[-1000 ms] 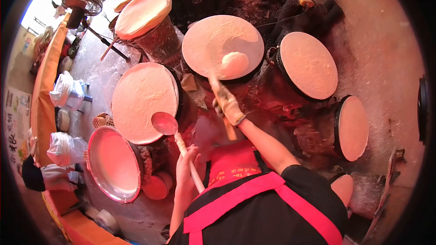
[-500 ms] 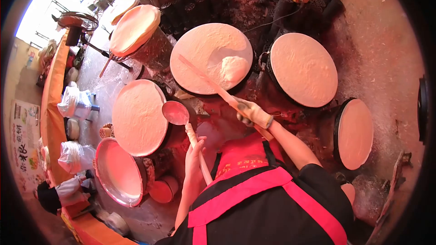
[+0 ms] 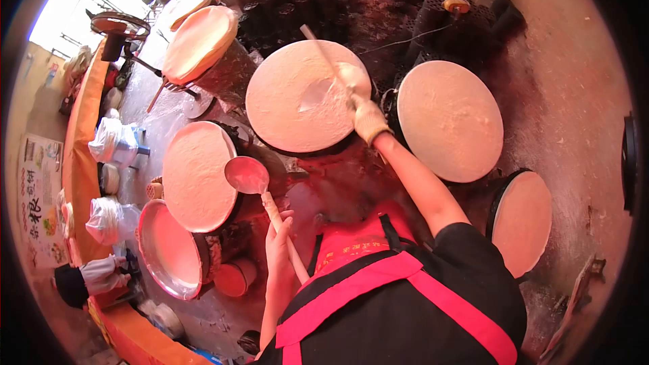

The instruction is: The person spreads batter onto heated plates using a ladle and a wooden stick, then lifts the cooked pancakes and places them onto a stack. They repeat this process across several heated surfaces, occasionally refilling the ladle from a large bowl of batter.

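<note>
My left hand [image 3: 277, 247] is closed round the wooden handle of a ladle [image 3: 247, 176], whose bowl looks coated with batter. The ladle hangs beside the edge of the left griddle [image 3: 199, 179], which is covered by a thin pale crepe. My right hand, in a light work glove [image 3: 370, 120], grips a long flat wooden spreader [image 3: 323, 55]. It is over the right side of the middle griddle [image 3: 280, 105]. Batter coats most of that griddle, with a thicker mound [image 3: 357, 78] at the right and a thinner, smooth patch near its centre.
Covered griddles stand at the right [image 3: 451, 122] and far right [image 3: 524, 223]. A wide basin [image 3: 169, 250] and a red bucket [image 3: 233, 278] are at lower left. Stacked crepes [image 3: 201, 42], a fan [image 3: 120, 23] and a person [image 3: 94, 277] by the orange-covered counter are further left. Black perforated coal cylinders [image 3: 426, 23] stand behind.
My right hand has moved forward onto the griddle's right side, swinging the spreader more upright. The smooth patch on the batter has shrunk. My left hand still holds the ladle; the view has shifted slightly.
</note>
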A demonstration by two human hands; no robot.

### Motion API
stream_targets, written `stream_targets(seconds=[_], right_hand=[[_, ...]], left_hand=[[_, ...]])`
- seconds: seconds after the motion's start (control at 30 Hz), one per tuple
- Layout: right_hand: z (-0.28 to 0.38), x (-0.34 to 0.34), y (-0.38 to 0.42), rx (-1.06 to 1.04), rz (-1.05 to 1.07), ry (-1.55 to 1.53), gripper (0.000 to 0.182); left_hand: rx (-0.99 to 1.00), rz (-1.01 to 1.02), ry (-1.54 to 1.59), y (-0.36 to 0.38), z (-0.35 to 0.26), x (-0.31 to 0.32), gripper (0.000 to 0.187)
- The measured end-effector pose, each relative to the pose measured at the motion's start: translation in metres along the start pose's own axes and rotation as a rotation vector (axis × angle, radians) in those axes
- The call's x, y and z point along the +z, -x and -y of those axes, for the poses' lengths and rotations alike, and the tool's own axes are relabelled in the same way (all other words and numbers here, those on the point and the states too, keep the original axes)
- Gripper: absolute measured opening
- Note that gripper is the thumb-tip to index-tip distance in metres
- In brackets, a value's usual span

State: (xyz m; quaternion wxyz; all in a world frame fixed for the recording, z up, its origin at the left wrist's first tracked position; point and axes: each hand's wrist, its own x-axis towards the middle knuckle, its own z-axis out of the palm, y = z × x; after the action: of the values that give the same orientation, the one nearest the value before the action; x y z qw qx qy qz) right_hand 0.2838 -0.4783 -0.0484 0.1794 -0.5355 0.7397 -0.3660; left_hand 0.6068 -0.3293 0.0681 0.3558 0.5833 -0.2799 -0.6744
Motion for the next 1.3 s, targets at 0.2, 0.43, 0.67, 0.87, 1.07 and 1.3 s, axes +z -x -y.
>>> stream_targets(seconds=[0.2,0.43,0.67,0.87,1.07,1.3], right_hand=[[-0.007,-0.017,0.053,0.026,-0.073,-0.462,0.039],[0.067,0.018,0.093,0.627,0.244,-0.957,0.041],[0.030,0.003,0.107,0.721,-0.135,-1.002,0.040],[0.078,0.024,0.119,0.643,0.179,-0.989,0.031],[0.032,-0.009,0.054,0.646,-0.010,-0.805,0.038],[0.047,-0.034,0.163,0.564,0.352,-0.840,0.049]], left_hand=[[0.041,0.047,0.140,-0.001,-0.025,-0.004,0.017],[-0.159,0.212,0.124,-0.023,-0.027,-0.022,0.011],[-0.218,0.216,0.215,-0.030,-0.033,-0.033,0.015],[-0.256,0.233,0.201,-0.034,-0.022,-0.046,0.017],[-0.273,0.249,0.165,-0.041,-0.016,-0.047,0.018],[-0.104,0.300,-0.072,-0.105,-0.026,-0.030,0.011]])
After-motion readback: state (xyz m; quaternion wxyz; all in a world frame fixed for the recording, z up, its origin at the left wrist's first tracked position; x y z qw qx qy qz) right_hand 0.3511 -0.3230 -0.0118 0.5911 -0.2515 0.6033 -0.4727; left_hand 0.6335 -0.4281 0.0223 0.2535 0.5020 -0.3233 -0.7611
